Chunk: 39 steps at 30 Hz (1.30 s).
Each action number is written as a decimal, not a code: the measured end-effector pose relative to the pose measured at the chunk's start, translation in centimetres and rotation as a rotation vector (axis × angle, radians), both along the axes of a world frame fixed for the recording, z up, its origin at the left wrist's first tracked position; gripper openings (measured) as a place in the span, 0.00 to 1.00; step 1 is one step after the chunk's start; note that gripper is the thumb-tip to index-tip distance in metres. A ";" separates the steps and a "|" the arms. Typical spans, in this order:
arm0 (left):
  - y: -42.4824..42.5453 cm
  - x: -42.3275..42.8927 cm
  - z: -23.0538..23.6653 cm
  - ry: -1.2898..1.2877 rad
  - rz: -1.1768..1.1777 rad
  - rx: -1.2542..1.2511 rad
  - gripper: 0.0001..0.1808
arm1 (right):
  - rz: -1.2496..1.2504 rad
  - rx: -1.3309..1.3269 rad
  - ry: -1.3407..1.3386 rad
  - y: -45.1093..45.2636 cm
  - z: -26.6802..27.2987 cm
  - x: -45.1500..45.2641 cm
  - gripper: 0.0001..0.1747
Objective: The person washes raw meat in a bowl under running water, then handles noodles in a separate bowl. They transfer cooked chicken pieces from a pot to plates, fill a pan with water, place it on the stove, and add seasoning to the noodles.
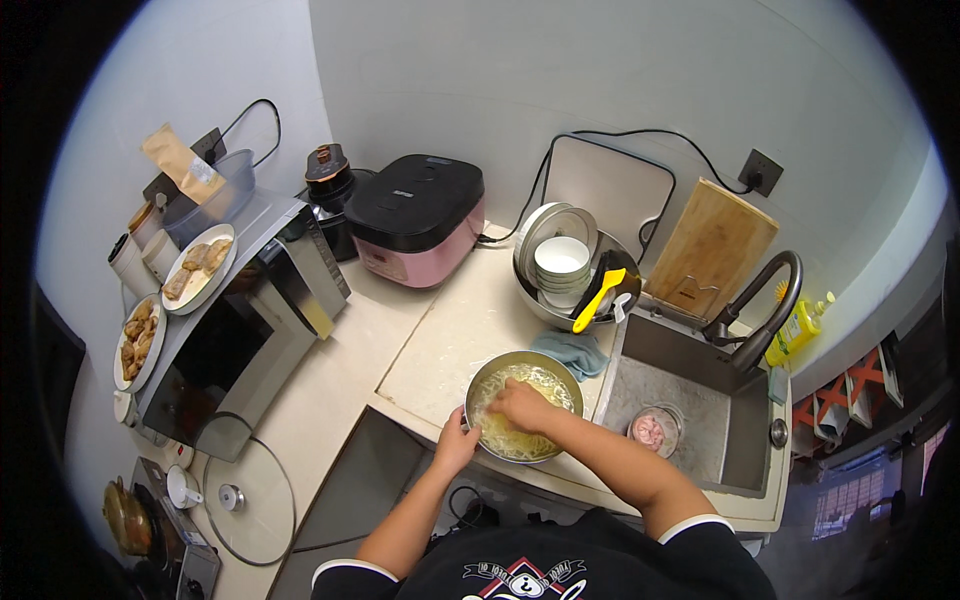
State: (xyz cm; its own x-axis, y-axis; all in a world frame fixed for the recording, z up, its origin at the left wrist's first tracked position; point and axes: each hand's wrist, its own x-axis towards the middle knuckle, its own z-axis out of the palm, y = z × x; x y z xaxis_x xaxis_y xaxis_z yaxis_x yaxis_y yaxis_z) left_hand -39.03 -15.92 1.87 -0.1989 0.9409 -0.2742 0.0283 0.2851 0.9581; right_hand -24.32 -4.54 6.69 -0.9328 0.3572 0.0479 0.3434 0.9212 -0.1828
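Note:
A round metal bowl [577, 390] of water and pale yellow shreds [517, 442], which look like shredded potato, stands near the counter's front edge. At its near left side, my left hand [456, 444] grips the rim. My right hand [521, 405] reaches into the bowl with its fingertips down among the shreds, so whether they close on any is hidden. A crumpled blue-grey cloth [571, 354] lies just behind the bowl. To the right, a small bowl of pink raw meat [649, 432] sits in the sink [705, 382].
Behind stands a large bowl [529, 296] of stacked dishes with a yellow spatula [600, 300]. A dark faucet [784, 300] arches over the sink. Leftward are a pink rice cooker [420, 255], a microwave [217, 352] bearing two plates of food, and a glass lid [255, 517].

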 end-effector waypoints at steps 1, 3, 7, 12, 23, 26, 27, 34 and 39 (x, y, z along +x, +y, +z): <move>0.0 0.0 -0.1 -0.017 0.015 0.014 0.28 | 0.018 -0.043 -0.062 -0.1 -0.2 0.0 0.13; -0.2 0.1 -0.1 -0.021 0.048 0.047 0.28 | 0.098 -0.044 0.012 -0.1 0.2 0.8 0.07; -0.2 0.1 0.3 0.039 0.076 0.103 0.28 | 0.108 -0.031 0.017 0.8 2.7 3.9 0.07; -0.2 -0.1 0.4 0.138 0.029 0.059 0.26 | -0.054 -0.051 -0.001 1.4 4.7 6.7 0.15; -0.5 0.7 1.6 0.343 0.122 0.134 0.25 | -0.545 -0.018 -0.422 -0.2 2.2 3.1 0.30; -0.5 0.8 1.7 0.338 0.123 0.140 0.25 | -0.547 -0.081 -0.336 -0.3 -0.1 2.4 0.27; -0.6 0.8 1.7 0.339 0.122 0.130 0.25 | -0.582 -0.121 -0.356 -0.1 -0.6 2.4 0.27; -1.4 1.5 4.0 0.827 0.245 0.346 0.25 | -0.551 -0.618 -0.040 3.1 1.6 4.2 0.22; 0.1 2.2 6.4 0.666 0.093 0.431 0.18 | -0.514 -1.203 0.265 2.8 4.1 4.8 0.16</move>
